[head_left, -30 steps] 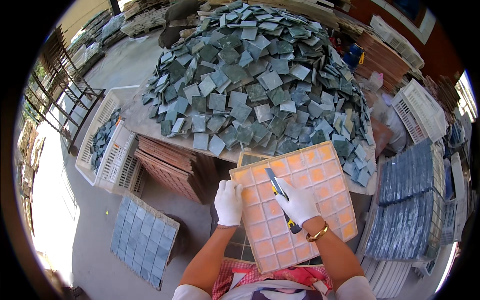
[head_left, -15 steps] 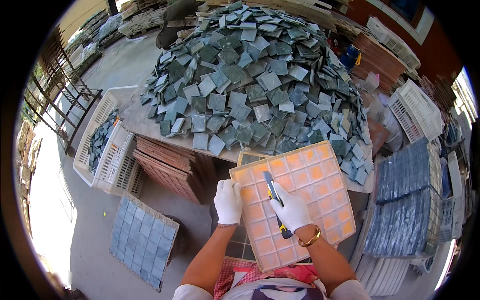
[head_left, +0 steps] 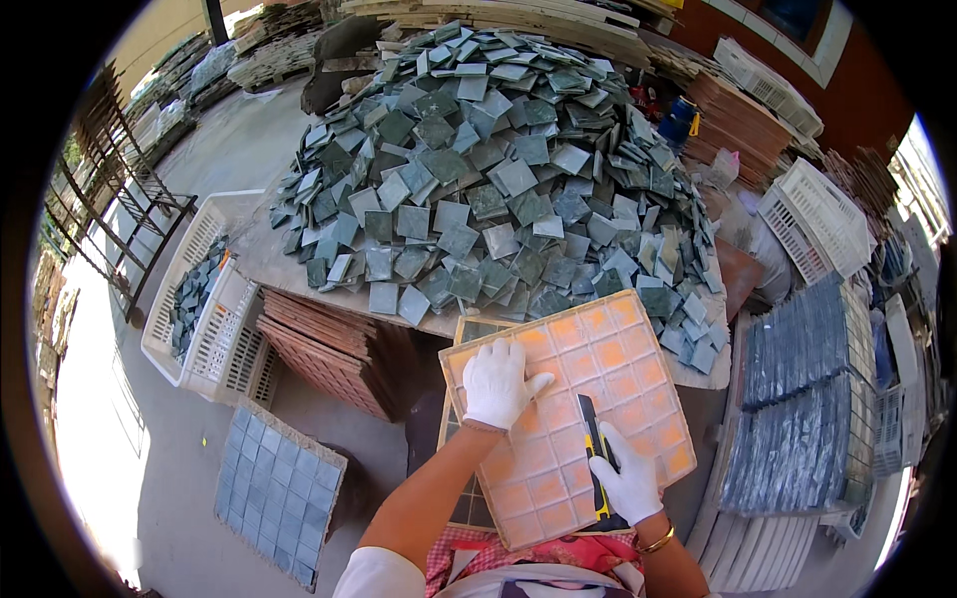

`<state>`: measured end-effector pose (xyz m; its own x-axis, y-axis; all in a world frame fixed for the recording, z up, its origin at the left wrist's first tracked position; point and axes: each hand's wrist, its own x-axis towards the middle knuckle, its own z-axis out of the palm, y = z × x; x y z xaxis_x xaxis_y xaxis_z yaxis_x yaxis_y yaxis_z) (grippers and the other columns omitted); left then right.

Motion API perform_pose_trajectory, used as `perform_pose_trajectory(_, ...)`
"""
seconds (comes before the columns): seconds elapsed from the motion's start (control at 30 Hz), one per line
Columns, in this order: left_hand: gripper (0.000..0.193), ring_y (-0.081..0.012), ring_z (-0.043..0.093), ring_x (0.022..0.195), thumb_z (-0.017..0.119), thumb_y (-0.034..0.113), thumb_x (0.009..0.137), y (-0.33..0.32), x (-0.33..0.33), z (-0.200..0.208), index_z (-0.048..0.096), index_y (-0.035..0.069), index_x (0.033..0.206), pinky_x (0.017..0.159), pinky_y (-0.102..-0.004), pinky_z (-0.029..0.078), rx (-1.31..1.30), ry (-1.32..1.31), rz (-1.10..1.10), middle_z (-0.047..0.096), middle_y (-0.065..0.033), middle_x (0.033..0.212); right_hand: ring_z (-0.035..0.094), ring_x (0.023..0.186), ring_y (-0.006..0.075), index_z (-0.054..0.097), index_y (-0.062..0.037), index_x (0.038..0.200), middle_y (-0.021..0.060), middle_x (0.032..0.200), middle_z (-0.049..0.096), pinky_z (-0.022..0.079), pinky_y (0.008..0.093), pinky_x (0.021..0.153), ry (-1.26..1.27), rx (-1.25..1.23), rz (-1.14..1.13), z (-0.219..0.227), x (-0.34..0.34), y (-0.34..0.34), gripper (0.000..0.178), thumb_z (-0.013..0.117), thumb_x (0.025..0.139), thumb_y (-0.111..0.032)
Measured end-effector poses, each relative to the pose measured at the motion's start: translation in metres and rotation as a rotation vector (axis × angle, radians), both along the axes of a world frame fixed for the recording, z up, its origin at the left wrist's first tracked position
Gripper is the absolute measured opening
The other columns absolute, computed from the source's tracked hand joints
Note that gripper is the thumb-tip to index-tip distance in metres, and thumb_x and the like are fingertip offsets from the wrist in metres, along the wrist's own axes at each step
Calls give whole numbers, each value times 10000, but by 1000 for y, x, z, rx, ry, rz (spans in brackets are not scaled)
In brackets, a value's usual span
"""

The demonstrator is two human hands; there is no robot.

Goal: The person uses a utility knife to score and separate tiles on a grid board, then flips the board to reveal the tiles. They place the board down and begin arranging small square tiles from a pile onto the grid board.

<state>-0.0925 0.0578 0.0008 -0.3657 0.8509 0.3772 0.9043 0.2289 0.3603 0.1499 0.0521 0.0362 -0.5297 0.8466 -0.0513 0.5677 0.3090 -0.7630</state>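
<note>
A square gridded tray (head_left: 558, 371), cream with orange patches in its cells, lies tilted in front of me. My left hand (head_left: 495, 385), in a white glove, rests on its upper left part with the fingers stretched out and the thumb apart. My right hand (head_left: 630, 480), also gloved, is closed around a black and yellow utility knife (head_left: 598, 495) over the tray's lower right part. The knife's blade end points away from me. Beneath the tray, a second frame with dark square tiles (head_left: 474, 505) shows along the left edge.
A large heap of grey-green stone tiles (head_left: 478, 169) covers the table ahead. A white crate (head_left: 204, 329) with tile pieces and stacked reddish-brown panels (head_left: 329, 349) stand left. A tile-covered square (head_left: 274, 478) sits lower left. Wrapped tile stacks (head_left: 802, 399) stand right.
My left hand has gone from a closed grip at the tray's left edge to lying flat on its face. My right hand and the knife have moved right and nearer to me.
</note>
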Motion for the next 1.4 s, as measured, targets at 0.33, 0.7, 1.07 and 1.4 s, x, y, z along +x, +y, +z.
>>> perform_pose_trajectory(0.33,60,-253,585,743,620,170,740,15,-28,-7,576,154,777,586,-373,497,-78,326,-446,533,-60,776,652,989,293,458,-83,1360,184,1120,642,498,352,834,-56,-69,42,21,-31,58,520,596,877,-220)
perform_pose_trajectory(0.7,143,-299,565,830,589,70,785,-62,-111,-4,569,75,927,667,-406,494,40,175,23,542,-101,856,660,811,362,478,-127,1334,216,918,662,514,413,702,-55,97,77,15,16,89,508,612,864,-267)
perform_pose_trajectory(1.07,729,-429,377,1293,717,302,779,-170,13,-10,411,-52,1337,1075,-502,297,-96,-218,84,430,-240,1377,645,722,335,445,-179,1369,162,852,661,494,429,608,-256,56,218,6,21,36,539,611,866,-283)
perform_pose_trajectory(1.4,836,-429,313,1344,675,479,770,-179,48,-21,420,-86,1329,1119,-537,185,-280,-127,-13,387,-266,1412,618,619,346,430,-173,1374,169,741,630,474,449,535,-238,110,338,-6,-16,-1,541,596,877,-308)
